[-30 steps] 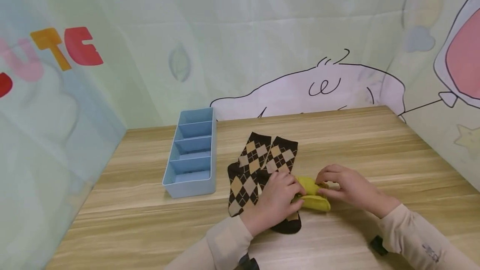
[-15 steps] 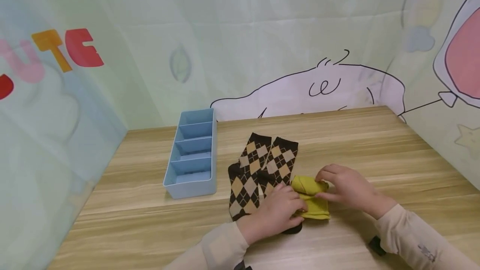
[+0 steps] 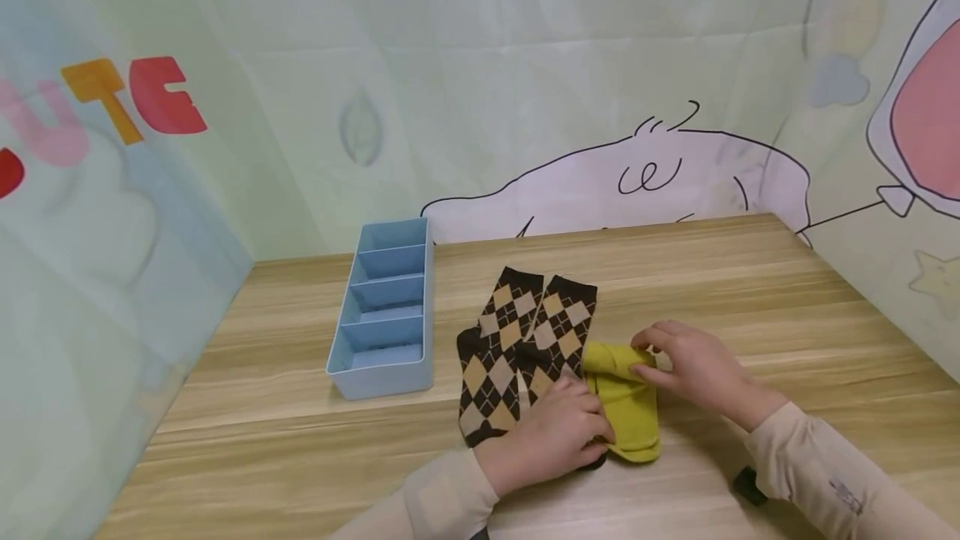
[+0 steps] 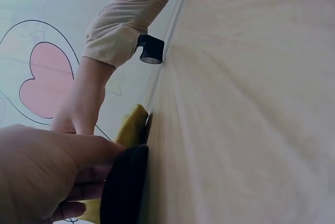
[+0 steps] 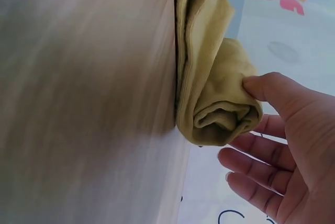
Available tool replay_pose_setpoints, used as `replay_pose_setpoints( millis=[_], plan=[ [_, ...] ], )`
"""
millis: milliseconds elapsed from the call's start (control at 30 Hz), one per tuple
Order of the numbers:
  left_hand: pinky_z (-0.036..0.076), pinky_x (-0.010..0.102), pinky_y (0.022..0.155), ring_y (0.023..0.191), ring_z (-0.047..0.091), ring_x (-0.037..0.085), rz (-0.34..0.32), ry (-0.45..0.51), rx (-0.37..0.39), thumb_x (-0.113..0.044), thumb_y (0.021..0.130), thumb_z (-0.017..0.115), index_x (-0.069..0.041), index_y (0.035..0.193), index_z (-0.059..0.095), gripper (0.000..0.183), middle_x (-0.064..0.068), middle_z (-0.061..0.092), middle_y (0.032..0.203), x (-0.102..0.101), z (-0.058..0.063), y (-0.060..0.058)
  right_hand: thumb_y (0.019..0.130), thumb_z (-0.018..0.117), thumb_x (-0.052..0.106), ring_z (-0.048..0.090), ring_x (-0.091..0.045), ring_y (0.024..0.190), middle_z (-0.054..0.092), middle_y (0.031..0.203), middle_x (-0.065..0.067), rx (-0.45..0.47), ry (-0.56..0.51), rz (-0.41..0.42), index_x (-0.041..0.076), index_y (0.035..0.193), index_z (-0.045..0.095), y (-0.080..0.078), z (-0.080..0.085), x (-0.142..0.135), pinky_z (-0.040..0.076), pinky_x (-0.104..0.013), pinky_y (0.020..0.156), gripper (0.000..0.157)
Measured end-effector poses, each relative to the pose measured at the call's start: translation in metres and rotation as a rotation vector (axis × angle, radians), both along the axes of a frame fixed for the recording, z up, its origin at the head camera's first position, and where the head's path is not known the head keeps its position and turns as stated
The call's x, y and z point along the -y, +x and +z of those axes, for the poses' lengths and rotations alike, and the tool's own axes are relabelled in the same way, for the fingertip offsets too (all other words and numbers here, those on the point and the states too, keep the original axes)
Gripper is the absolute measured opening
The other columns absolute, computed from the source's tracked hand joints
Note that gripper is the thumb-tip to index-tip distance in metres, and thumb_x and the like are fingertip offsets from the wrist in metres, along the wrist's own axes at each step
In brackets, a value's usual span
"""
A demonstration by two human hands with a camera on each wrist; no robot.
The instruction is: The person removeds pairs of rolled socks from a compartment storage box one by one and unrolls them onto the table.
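Observation:
The yellow socks (image 3: pixel 632 415), in layers, lie partly unrolled on the table, their far end still a roll. My right hand (image 3: pixel 701 369) pinches that roll at its right end; the right wrist view shows the thumb on the spiral of fabric (image 5: pixel 225 85), the other fingers loosely bent. At the left edge of the flat part, my left hand (image 3: pixel 551 438) grips the yellow fabric between thumb and fingers. That hand covers part of the right one of two argyle socks (image 3: pixel 561 319), whose black toe (image 4: pixel 125 187) shows beside the thumb in the left wrist view.
The other argyle sock (image 3: pixel 487 382) lies flat to the left. Beyond it stands a blue box (image 3: pixel 381 380) with several compartments in a row. Printed cloth (image 3: pixel 480 107) hangs behind the wooden table (image 3: pixel 285 407) and at both sides.
The yellow socks have unrolled from a compact roll into a longer flat piece toward me. My left hand has shifted slightly toward me; my right hand stays at the roll.

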State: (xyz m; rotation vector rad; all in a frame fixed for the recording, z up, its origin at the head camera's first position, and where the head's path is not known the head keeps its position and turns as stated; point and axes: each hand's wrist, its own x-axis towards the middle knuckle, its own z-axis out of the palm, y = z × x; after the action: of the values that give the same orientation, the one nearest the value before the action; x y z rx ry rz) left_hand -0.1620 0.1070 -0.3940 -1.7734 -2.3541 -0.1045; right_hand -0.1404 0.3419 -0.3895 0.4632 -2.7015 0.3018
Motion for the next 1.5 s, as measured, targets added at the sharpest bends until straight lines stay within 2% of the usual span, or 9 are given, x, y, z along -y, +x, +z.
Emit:
replay_pose_setpoints(
  millis=[233, 467, 633, 900, 1067, 1233, 1500],
  plan=[
    [0.037, 0.023, 0.098, 0.096, 0.057, 0.002, -0.016, 0.003, -0.013, -0.035, 0.087, 0.067, -0.031, 0.097, 0.073, 0.012, -0.017, 0.067, 0.093, 0.001, -0.002, -0.001, 0.079, 0.076, 0.017, 0.065, -0.015, 0.081, 0.069, 0.091, -0.001, -0.007, -0.059, -0.004, 0.012, 0.096, 0.067, -0.006, -0.001, 0.002, 0.055, -0.034, 0.070, 0.020],
    [0.037, 0.023, 0.098, 0.097, 0.057, 0.003, -0.016, 0.009, -0.006, -0.035, 0.087, 0.067, -0.031, 0.097, 0.074, 0.012, -0.017, 0.067, 0.093, 0.001, -0.003, -0.001, 0.075, 0.077, 0.003, 0.066, -0.015, 0.080, 0.068, 0.089, 0.001, -0.110, -0.077, 0.051, 0.013, 0.089, 0.067, -0.013, -0.004, 0.001, 0.056, -0.031, 0.069, 0.020],
    [0.037, 0.024, 0.099, 0.098, 0.057, 0.003, -0.017, 0.016, 0.003, -0.034, 0.088, 0.067, -0.031, 0.097, 0.074, 0.012, -0.017, 0.067, 0.093, 0.002, -0.004, -0.001, 0.076, 0.076, 0.001, 0.066, -0.017, 0.083, 0.068, 0.091, 0.000, -0.097, -0.065, 0.060, 0.013, 0.089, 0.068, -0.017, -0.004, -0.001, 0.056, -0.033, 0.071, 0.019],
    [0.038, 0.024, 0.100, 0.098, 0.056, 0.003, -0.016, 0.019, -0.002, -0.034, 0.088, 0.066, -0.031, 0.097, 0.073, 0.012, -0.017, 0.067, 0.094, 0.003, -0.003, -0.001, 0.079, 0.074, 0.003, 0.067, -0.020, 0.085, 0.070, 0.094, -0.003, -0.052, -0.045, 0.032, 0.011, 0.092, 0.071, -0.019, -0.002, -0.003, 0.056, -0.036, 0.074, 0.015],
    [0.039, 0.024, 0.098, 0.098, 0.056, 0.004, -0.014, 0.012, 0.017, -0.033, 0.088, 0.066, -0.030, 0.097, 0.073, 0.012, -0.016, 0.066, 0.095, 0.003, -0.003, 0.000, 0.082, 0.073, 0.012, 0.067, -0.022, 0.086, 0.071, 0.094, -0.005, -0.036, -0.041, 0.026, 0.009, 0.093, 0.071, -0.020, -0.004, -0.003, 0.056, -0.039, 0.077, 0.012],
    [0.039, 0.023, 0.096, 0.097, 0.056, 0.004, -0.012, 0.007, 0.035, -0.032, 0.088, 0.066, -0.030, 0.097, 0.073, 0.011, -0.016, 0.065, 0.094, 0.003, -0.004, -0.001, 0.079, 0.077, 0.023, 0.067, -0.021, 0.085, 0.070, 0.094, -0.006, -0.019, -0.029, 0.020, 0.008, 0.095, 0.071, -0.020, -0.005, -0.003, 0.056, -0.039, 0.077, 0.024],
    [0.039, 0.022, 0.094, 0.096, 0.055, 0.003, -0.005, 0.000, 0.049, -0.032, 0.089, 0.066, -0.029, 0.097, 0.073, 0.011, -0.016, 0.065, 0.095, 0.003, -0.003, -0.001, 0.074, 0.080, 0.031, 0.066, -0.026, 0.091, 0.070, 0.099, -0.010, 0.046, 0.010, -0.014, 0.003, 0.100, 0.070, -0.019, -0.002, -0.003, 0.055, -0.043, 0.081, 0.039]
  ],
)
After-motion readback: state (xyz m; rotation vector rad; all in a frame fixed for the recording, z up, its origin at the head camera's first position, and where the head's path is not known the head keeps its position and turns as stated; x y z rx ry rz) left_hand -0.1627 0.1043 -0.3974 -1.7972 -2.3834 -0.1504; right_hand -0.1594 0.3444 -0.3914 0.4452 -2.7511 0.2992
